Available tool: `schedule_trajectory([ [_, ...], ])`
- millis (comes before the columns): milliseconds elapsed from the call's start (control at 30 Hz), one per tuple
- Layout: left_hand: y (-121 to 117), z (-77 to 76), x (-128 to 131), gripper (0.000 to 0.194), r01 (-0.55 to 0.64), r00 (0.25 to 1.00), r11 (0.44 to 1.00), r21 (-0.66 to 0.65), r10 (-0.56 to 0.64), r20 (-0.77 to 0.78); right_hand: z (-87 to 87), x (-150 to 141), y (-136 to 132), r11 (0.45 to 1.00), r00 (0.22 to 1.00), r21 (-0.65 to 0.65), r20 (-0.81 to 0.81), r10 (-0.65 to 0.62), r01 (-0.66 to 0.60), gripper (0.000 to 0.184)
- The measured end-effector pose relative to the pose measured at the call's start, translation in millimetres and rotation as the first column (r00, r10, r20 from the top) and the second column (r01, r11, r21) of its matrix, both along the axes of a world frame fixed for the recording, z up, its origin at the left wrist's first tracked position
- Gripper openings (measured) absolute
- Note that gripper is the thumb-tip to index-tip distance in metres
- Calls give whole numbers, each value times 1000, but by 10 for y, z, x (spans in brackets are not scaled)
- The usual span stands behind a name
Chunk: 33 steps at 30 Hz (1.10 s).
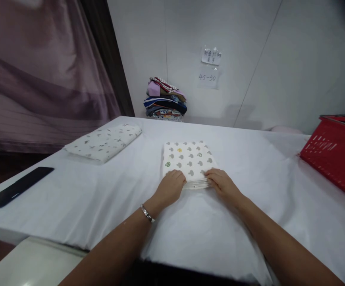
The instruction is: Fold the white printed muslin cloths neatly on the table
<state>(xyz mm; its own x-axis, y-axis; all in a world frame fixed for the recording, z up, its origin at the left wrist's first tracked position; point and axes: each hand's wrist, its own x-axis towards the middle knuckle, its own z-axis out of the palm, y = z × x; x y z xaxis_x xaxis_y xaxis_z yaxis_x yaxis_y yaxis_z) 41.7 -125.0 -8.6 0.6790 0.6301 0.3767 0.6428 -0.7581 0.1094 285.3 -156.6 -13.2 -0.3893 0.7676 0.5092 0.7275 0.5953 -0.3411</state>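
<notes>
A folded white cloth (190,161) printed with grey mushroom-like shapes and a few yellow and green ones lies on the white-covered table in front of me. Its layered edge faces me. My left hand (172,186), with a silver bracelet at the wrist, grips the near left corner, fingers curled over the top. At the near right corner my right hand (222,183) pinches the same edge between thumb and fingers. Both thumbs are partly hidden by the hands and layers.
Another folded patterned cloth (105,142) lies at the table's left, behind a dark flat panel (19,186). A red plastic basket (336,153) stands at the right. Stacked folded fabrics (165,101) rise by the back wall, beside paper signs (209,75). A curtain (41,71) hangs at left.
</notes>
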Motion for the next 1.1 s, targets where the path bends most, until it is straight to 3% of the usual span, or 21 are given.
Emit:
schedule_trajectory([
  [400,-28,40,19,21,-30,1000,998,-60,31,6,-74,12,16,1000,996,1,90,0,0,20],
  [567,-26,34,-15,12,28,997,996,-85,-22,69,-72,-8,8,1000,997,1,71,-11,11,14],
  [767,-24,33,-26,22,23,993,995,-95,-11,119,-10,-52,-26,998,999,58,33,5,-7,15],
  [1100,-47,10,-17,17,22,994,996,-84,-12,109,-41,-39,-37,1000,999,-4,54,5,-4,19],
])
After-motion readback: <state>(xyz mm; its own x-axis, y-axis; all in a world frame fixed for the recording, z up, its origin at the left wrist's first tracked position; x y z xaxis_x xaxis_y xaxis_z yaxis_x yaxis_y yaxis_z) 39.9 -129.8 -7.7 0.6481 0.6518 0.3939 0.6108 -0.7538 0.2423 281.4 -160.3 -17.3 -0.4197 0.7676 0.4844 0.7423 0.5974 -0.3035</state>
